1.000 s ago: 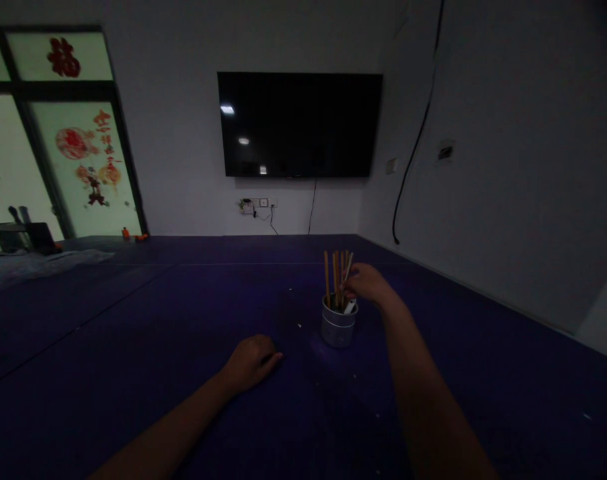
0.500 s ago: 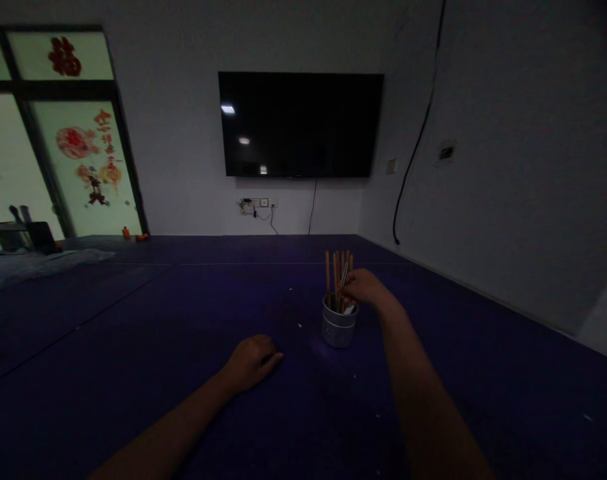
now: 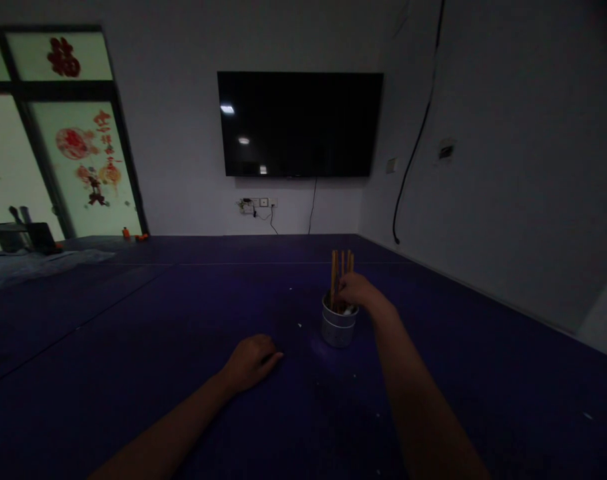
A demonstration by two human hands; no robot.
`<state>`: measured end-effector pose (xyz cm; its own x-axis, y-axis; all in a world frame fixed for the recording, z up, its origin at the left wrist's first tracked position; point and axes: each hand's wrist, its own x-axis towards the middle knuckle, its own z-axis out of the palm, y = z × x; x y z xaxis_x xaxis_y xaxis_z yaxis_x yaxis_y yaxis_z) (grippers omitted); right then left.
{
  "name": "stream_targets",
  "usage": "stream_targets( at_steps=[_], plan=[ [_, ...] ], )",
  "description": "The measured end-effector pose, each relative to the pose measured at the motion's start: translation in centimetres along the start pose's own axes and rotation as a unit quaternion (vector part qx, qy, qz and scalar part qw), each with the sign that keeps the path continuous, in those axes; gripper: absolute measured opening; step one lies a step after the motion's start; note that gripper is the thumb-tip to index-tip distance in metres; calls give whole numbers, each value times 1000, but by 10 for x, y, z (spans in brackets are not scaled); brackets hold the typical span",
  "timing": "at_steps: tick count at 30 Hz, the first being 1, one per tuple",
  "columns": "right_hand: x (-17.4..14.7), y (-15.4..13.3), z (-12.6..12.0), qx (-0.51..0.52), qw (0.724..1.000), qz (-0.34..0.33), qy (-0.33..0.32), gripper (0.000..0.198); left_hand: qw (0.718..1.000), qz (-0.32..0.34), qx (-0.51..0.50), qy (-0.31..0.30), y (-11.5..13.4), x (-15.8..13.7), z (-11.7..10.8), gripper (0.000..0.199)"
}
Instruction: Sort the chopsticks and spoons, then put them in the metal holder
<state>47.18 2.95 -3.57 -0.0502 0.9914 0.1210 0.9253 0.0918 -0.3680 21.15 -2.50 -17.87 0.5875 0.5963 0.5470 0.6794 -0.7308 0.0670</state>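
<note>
A grey cylindrical holder [image 3: 338, 329] stands upright on the dark purple surface, with several wooden chopsticks [image 3: 334, 270] rising out of it. My right hand [image 3: 358, 291] reaches over its right rim, fingers closed in among the chopsticks; the fingertips are partly hidden behind them. Inside the rim, below that hand, a small white piece [image 3: 350, 309] shows. To the left of the holder and apart from it, my left hand [image 3: 253, 362] rests on the surface, fingers curled under and thumb pointing right. Nothing shows in it.
Small white scraps [image 3: 299, 325] dot the purple surface [image 3: 208, 287]. Clear plastic sheeting [image 3: 43, 263] lies at the far left, near small orange objects [image 3: 126, 233]. A television [image 3: 300, 127] hangs on the far wall, and a black cable [image 3: 414, 153] runs down the right wall.
The leftmost chopsticks have shifted right and now stand closer together. My right hand has dropped slightly and turned; a thin pale stick seen by its fingers no longer shows. My left hand stays put.
</note>
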Motion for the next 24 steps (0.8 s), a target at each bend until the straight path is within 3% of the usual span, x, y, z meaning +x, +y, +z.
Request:
stream_targets(
  at_steps=[16,24],
  plan=[
    [3,-8,10,-15,999,-13,31,7,1000,5,-10,-6,1,0,-2,39],
    [4,-8,11,27,1000,-14,6,13,1000,3,-12,-4,0,0,-1,39]
  ],
)
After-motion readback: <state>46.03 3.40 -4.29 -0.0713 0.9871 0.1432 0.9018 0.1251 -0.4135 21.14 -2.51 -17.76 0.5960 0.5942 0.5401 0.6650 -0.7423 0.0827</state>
